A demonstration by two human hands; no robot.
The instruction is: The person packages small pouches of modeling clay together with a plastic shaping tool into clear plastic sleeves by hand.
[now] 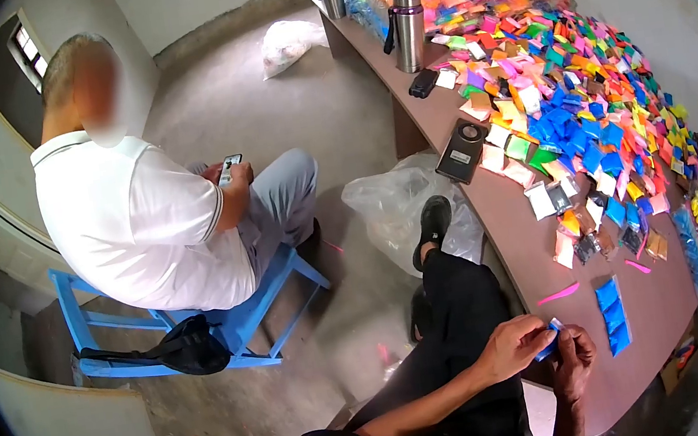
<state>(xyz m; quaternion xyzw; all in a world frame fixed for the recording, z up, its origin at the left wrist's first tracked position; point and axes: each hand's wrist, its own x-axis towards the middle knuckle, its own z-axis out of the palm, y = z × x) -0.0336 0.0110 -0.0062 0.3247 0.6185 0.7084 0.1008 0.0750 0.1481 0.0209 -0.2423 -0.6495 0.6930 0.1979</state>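
Observation:
Near the table's front edge, my left hand [513,347] and my right hand [575,357] meet over a small blue packet [551,345]. Fingers of both hands are closed on it, and they hide much of it. Just right of my hands, a strip of blue packets [613,316] lies on the brown table [542,258]. A pink plastic stick [558,293] rests above my hands, and a second pink stick [638,267] is farther right. A large heap of small colourful packets [563,121] spreads over the table beyond them.
Steel flasks [408,31], a black device [462,151] and a black case [423,83] stand or lie along the table's left edge. A clear plastic bag [393,212] is on the floor. At left a person [134,212] sits on a blue bench [248,326], holding a phone [228,170].

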